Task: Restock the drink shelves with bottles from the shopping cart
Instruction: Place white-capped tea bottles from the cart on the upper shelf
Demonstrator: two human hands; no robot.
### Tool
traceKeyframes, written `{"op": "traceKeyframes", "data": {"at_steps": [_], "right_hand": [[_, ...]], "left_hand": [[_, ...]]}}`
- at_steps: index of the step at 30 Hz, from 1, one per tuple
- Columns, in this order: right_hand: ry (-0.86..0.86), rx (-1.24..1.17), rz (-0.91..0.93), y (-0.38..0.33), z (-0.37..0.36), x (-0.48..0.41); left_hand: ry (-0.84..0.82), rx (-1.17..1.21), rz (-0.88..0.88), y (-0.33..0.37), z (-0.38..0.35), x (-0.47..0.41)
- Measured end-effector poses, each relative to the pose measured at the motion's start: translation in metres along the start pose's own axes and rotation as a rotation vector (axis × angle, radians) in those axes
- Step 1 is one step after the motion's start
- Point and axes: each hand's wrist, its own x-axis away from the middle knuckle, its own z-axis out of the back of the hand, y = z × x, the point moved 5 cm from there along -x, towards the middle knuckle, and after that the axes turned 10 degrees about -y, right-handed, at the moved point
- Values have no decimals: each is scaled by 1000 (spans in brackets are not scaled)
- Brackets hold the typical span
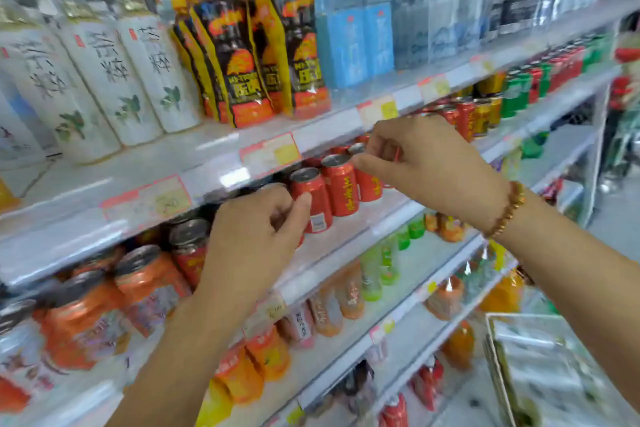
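Fig. Squaring up the red cans.
My left hand (256,243) grips the left can (313,199), beside the middle can (341,189); my right hand (426,163) pinches the right can (370,185) beyond it. I keep both upright, labels outward.

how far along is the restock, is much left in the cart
Done: the top shelf looks full, and a row of cans already lines the second shelf. In hand: the left hand grips a red can at the shelf front; the right hand pinches the top of a neighbouring can. Left: the cart at lower right seems to hold wrapped packs, too blurred to count.
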Motion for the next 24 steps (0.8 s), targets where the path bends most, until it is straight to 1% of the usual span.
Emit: {"op": "traceKeyframes", "data": {"at_steps": [2,4,6,8,10,12,16,20,23,24], "right_hand": [[-98,-21,-182,63,-24,44],[-190,-55,-402,135,-52,94],[-299,-59,-621,204,-79,152],[-400,-48,-801,264,-98,212],[-508,-34,-964,313,-113,268],[-613,-51,-1101,355,-128,319],[-759,-122,-1264,427,-160,399],[-829,-212,-1397,492,-204,459],[-823,-218,-1440,536,-240,490],[-854,-209,-1426,546,-250,495]], "left_hand": [[-206,185,18,7,-72,20],[-406,341,117,12,-151,42],[-538,372,167,25,-220,64],[-670,418,212,41,-283,85],[-809,445,273,56,-340,106],[-900,440,326,66,-392,121],[-1022,399,403,83,-490,135],[-1121,353,496,96,-587,144],[-1187,341,512,96,-659,154],[-1204,335,515,95,-682,156]]}}
